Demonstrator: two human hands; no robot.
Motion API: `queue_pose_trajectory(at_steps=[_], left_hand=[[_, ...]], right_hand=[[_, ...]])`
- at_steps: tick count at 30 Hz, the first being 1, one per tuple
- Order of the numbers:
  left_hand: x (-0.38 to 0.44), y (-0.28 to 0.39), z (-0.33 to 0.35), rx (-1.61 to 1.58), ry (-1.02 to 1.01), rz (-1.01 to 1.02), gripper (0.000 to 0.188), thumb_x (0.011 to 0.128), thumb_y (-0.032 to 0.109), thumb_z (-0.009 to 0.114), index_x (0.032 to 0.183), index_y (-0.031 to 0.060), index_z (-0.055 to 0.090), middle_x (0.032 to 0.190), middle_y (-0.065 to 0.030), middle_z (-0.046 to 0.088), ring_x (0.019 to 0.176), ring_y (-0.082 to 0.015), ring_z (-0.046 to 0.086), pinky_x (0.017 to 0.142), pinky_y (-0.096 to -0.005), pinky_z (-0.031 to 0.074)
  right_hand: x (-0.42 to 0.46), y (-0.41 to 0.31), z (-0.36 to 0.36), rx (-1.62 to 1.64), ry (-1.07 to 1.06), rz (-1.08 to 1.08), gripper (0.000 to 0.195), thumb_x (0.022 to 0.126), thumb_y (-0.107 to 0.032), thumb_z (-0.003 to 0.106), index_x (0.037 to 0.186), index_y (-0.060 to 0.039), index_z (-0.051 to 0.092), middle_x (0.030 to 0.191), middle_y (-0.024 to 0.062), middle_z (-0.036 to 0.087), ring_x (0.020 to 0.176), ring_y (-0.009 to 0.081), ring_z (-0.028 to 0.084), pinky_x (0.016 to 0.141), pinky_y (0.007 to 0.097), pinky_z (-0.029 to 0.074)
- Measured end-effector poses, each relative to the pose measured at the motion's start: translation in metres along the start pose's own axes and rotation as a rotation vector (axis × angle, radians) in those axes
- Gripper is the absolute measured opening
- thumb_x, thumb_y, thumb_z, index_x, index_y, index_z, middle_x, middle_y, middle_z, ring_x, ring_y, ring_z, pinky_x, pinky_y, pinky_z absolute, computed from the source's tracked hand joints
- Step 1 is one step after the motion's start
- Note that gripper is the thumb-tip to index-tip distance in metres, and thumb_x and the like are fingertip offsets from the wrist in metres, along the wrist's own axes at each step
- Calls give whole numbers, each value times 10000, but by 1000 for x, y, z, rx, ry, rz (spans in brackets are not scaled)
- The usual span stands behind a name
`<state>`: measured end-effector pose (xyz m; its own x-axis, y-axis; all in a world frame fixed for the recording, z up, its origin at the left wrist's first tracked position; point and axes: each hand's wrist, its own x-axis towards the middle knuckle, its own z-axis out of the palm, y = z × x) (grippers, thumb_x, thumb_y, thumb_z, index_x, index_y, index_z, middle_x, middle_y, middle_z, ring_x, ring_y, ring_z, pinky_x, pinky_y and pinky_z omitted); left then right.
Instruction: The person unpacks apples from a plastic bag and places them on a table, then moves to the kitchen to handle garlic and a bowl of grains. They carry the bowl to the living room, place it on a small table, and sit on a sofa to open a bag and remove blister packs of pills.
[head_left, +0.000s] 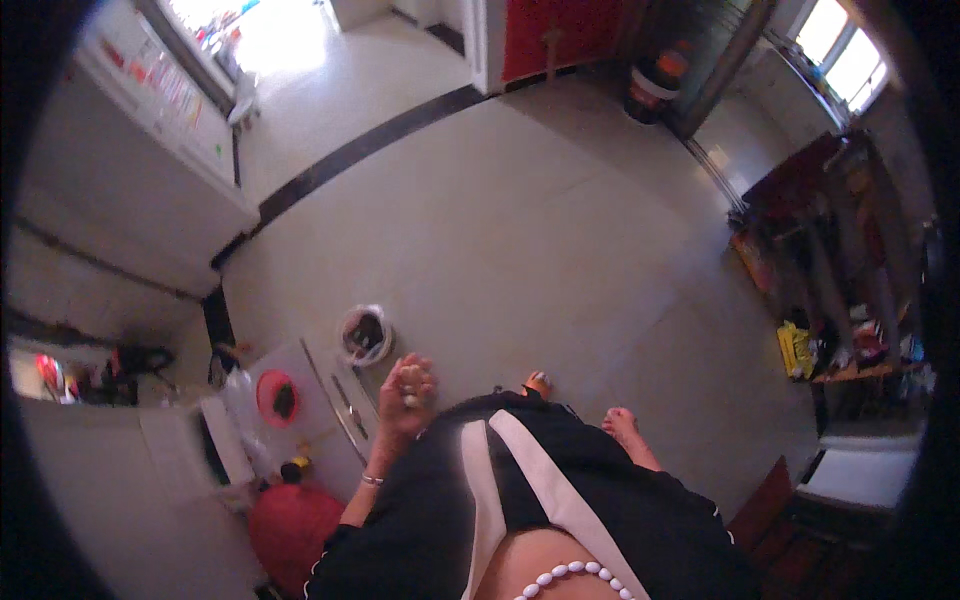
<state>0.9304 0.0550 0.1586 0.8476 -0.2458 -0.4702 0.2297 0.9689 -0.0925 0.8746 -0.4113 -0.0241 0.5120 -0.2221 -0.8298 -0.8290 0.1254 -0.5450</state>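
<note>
My left hand (403, 401) is held out palm up, with the fingers curled around a few small pale rounded pieces (410, 375). What these pieces are is too blurred to tell. A bracelet circles that wrist. Just beyond the hand, a white bucket (387, 345) with dark contents stands on the floor. My right hand (621, 424) appears low beside my dark clothing, small and blurred. Its fingers look bent, and whether they hold anything cannot be made out. One foot (537, 384) in orange footwear shows past the clothing's edge.
At left, a pale surface (319, 420) bears a red bowl (265, 397) with something dark green. Near it is a red round object (296, 525). A cluttered shelf (862, 373) stands at right, a dark bucket (646, 101) ahead. A dark strip (360, 142) crosses the floor.
</note>
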Motion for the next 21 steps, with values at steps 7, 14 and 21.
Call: queue_pose_trajectory(at_steps=[7, 14, 21], left_hand=[[86, -93, 59, 142, -44, -162, 204, 842, 278, 454, 918, 103, 526, 921, -64, 520, 767, -182, 495, 631, -276, 454], [158, -128, 89, 247, -95, -375, 194, 822, 280, 476, 881, 105, 535, 928, -63, 520, 773, -179, 497, 636, -289, 453], [262, -160, 134, 735, -95, -347, 252, 806, 308, 511, 938, 93, 506, 961, -47, 501, 858, -155, 476, 677, -280, 448]], right_hand=[[10, 8, -79, -130, 247, 162, 64, 775, -110, 505, 779, -50, 482, 616, 71, 492, 448, 174, 492, 357, 288, 400], [65, -4, -122, 250, 296, 84, 81, 790, -113, 495, 811, -51, 449, 597, 66, 480, 441, 168, 474, 347, 281, 381], [144, -86, -64, 117, 90, -89, 89, 801, -129, 446, 739, -65, 451, 569, 30, 434, 429, 128, 434, 351, 256, 365]])
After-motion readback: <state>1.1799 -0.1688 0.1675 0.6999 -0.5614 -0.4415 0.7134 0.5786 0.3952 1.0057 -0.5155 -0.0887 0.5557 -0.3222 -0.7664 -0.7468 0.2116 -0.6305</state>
